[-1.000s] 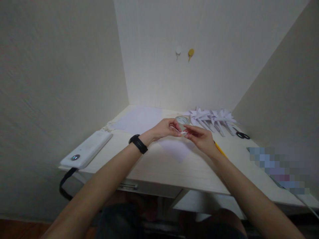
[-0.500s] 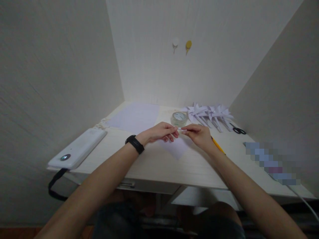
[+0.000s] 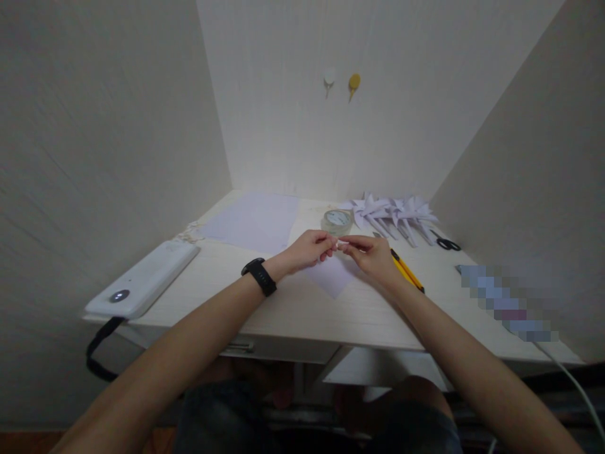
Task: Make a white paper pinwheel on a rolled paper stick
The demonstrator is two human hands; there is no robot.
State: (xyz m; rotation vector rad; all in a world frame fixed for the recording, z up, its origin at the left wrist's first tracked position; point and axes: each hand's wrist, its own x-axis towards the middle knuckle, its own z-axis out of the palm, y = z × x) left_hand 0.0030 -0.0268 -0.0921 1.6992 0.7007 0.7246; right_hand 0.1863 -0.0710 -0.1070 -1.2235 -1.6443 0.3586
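Observation:
Fingertips of my left hand [image 3: 312, 248] and my right hand [image 3: 368, 253] meet over the desk, both pinching a small white piece of paper [image 3: 340, 243]. Most of that piece is hidden by the fingers, so its full shape does not show. Below the hands lies a pale sheet of paper [image 3: 333, 279], one corner pointing toward me. A roll of clear tape [image 3: 337, 221] sits just behind the fingers. Beside my right wrist lies a yellow and black utility knife [image 3: 407, 271], partly covered by the hand.
White paper pinwheels [image 3: 392, 214] lie at the back right, near black-handled scissors [image 3: 447, 243]. Paper sheets [image 3: 255, 221] cover the back left. A white power bank-like device [image 3: 146, 277] with a black strap rests at the left edge. A blurred-out object [image 3: 508, 302] lies right.
The fingers of my left hand have curled in more, and both hands have drawn closer around the small paper piece. More of the utility knife shows. The view has shifted slightly.

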